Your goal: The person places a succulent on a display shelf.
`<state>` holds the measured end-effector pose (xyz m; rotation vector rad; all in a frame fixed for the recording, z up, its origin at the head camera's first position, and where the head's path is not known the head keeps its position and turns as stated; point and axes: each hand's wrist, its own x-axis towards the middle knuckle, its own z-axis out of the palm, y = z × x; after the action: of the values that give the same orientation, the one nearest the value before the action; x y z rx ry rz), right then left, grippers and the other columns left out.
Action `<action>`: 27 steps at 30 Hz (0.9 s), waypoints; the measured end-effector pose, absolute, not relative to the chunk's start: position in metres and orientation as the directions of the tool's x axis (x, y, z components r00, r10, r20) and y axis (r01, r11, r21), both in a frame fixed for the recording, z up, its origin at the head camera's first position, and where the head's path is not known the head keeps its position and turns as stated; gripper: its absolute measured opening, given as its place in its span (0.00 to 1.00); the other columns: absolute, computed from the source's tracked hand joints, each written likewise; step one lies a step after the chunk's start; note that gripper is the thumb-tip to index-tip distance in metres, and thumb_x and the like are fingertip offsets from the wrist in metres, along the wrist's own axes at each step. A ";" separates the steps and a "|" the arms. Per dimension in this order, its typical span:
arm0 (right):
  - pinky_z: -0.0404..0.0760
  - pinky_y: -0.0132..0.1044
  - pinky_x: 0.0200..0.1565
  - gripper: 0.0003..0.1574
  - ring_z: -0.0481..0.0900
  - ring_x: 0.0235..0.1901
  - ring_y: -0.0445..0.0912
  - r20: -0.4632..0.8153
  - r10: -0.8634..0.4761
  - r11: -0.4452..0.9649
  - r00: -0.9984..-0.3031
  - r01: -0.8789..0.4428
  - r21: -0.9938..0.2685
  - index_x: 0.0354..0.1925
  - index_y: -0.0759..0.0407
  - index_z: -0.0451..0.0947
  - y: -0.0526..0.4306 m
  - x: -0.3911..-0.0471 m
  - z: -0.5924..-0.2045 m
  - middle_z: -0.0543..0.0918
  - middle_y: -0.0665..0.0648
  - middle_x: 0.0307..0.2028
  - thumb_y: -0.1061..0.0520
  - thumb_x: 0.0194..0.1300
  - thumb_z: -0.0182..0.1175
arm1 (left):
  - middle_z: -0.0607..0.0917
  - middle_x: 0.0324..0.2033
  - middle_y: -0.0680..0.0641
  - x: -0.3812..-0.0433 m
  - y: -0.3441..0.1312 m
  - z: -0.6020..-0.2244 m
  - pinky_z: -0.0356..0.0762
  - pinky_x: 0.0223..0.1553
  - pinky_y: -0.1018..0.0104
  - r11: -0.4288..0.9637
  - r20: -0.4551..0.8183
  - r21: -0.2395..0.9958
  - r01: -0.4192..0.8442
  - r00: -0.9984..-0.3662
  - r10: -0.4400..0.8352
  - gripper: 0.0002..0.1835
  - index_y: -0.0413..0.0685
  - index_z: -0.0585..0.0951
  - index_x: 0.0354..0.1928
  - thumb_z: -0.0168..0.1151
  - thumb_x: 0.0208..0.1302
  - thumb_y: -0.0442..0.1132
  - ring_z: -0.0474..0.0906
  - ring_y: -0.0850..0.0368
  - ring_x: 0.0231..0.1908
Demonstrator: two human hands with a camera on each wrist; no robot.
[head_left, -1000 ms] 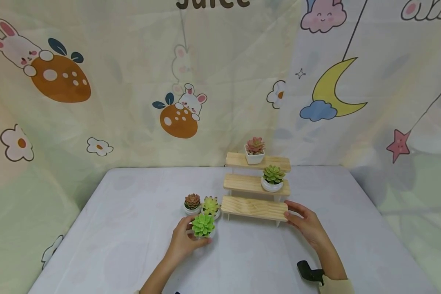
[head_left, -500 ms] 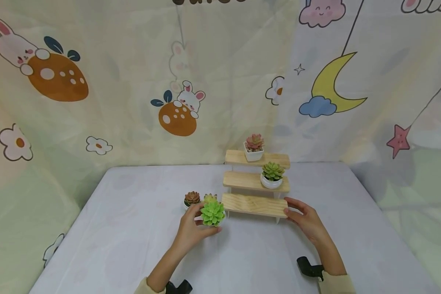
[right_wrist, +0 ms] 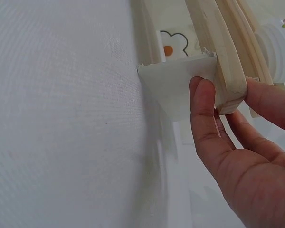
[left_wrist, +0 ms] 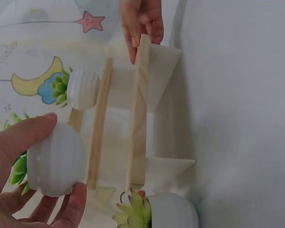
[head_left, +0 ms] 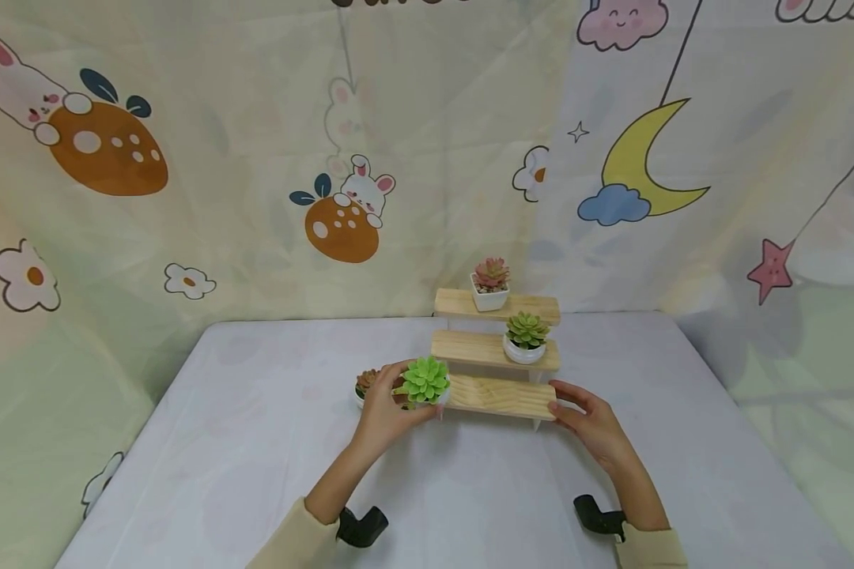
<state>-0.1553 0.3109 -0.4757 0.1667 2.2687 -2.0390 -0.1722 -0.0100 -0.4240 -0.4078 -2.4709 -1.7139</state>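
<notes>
My left hand (head_left: 387, 408) grips a bright green potted succulent (head_left: 425, 381) by its ribbed white pot (left_wrist: 57, 159), thumb on one side and fingers on the other. The pot is held up near the left end of the lowest wooden step of a three-tier stand (head_left: 501, 397). At that step's right end, my right hand (head_left: 592, 427) holds the board's corner between thumb and fingers, close to a white support (right_wrist: 180, 78). Behind the left hand a brown succulent (head_left: 366, 382) is partly covered, and a yellow-green succulent (left_wrist: 135, 211) is mostly hidden in the head view.
A pink succulent (head_left: 490, 283) in a square white pot stands on the top step. On the middle step, toward the right, sits a green succulent (head_left: 526, 338) in a round pot. A white cloth covers the table (head_left: 270, 442), with a patterned curtain (head_left: 256, 158) behind.
My left hand has lifted the green succulent and carried it up and right, from beside the other pots to the lowest step's left end. The right hand keeps its hold on the stand.
</notes>
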 end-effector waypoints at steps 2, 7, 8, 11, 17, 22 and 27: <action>0.80 0.27 0.45 0.35 0.77 0.42 0.34 -0.142 0.031 0.101 -0.989 0.145 -0.984 0.68 0.74 0.60 0.311 -0.156 -0.476 0.65 0.72 0.63 0.62 0.68 0.60 | 0.77 0.50 0.39 -0.176 -0.007 -0.420 0.80 0.48 0.52 0.316 0.252 0.902 0.295 -0.953 0.171 0.39 0.37 0.75 0.59 0.81 0.42 0.36 0.75 0.43 0.49; 0.81 0.27 0.45 0.35 0.78 0.41 0.34 -0.131 0.041 0.101 -0.991 0.135 -0.986 0.67 0.75 0.61 0.312 -0.155 -0.478 0.66 0.72 0.62 0.63 0.68 0.60 | 0.76 0.51 0.38 -0.187 0.002 -0.413 0.81 0.47 0.55 0.297 0.228 0.912 0.281 -0.952 0.203 0.38 0.37 0.75 0.60 0.80 0.43 0.35 0.76 0.43 0.49; 0.81 0.27 0.45 0.35 0.78 0.41 0.34 -0.126 0.040 0.104 -0.991 0.130 -0.986 0.67 0.75 0.61 0.312 -0.155 -0.479 0.66 0.72 0.62 0.63 0.68 0.60 | 0.76 0.51 0.39 -0.189 0.004 -0.413 0.81 0.47 0.56 0.302 0.218 0.913 0.274 -0.954 0.208 0.38 0.37 0.75 0.60 0.80 0.44 0.35 0.76 0.43 0.49; 0.81 0.28 0.44 0.34 0.78 0.41 0.34 -0.119 0.043 0.108 -0.992 0.123 -0.987 0.67 0.75 0.62 0.312 -0.154 -0.480 0.67 0.72 0.61 0.63 0.68 0.60 | 0.76 0.51 0.39 -0.194 0.008 -0.411 0.82 0.46 0.56 0.313 0.203 0.911 0.267 -0.954 0.223 0.38 0.37 0.74 0.60 0.80 0.45 0.35 0.76 0.43 0.49; 0.81 0.28 0.45 0.35 0.78 0.42 0.34 -0.126 0.039 0.105 -0.991 0.129 -0.986 0.68 0.73 0.62 0.311 -0.153 -0.477 0.66 0.72 0.63 0.61 0.68 0.60 | 0.76 0.52 0.39 -0.202 0.015 -0.409 0.81 0.47 0.53 0.312 0.203 0.910 0.273 -0.949 0.240 0.39 0.37 0.73 0.62 0.79 0.45 0.36 0.75 0.44 0.50; 0.81 0.28 0.46 0.35 0.78 0.42 0.34 -0.121 0.024 0.100 -0.992 0.123 -0.987 0.68 0.73 0.61 0.312 -0.153 -0.476 0.65 0.72 0.63 0.62 0.69 0.60 | 0.75 0.51 0.39 -0.211 0.022 -0.407 0.81 0.46 0.58 0.305 0.211 0.911 0.279 -0.949 0.235 0.39 0.37 0.73 0.62 0.79 0.45 0.36 0.76 0.44 0.50; 0.81 0.28 0.45 0.35 0.78 0.42 0.35 -0.124 0.030 0.101 -0.992 0.126 -0.987 0.68 0.73 0.61 0.313 -0.153 -0.475 0.66 0.72 0.63 0.61 0.68 0.60 | 0.74 0.52 0.39 -0.221 0.030 -0.404 0.80 0.47 0.58 0.282 0.203 0.922 0.266 -0.951 0.235 0.39 0.36 0.72 0.62 0.79 0.46 0.36 0.75 0.44 0.50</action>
<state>-0.1526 0.3127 -0.4752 0.1620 2.2766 -2.0526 -0.2208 0.0304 -0.4042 -0.4877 -2.4934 -1.8020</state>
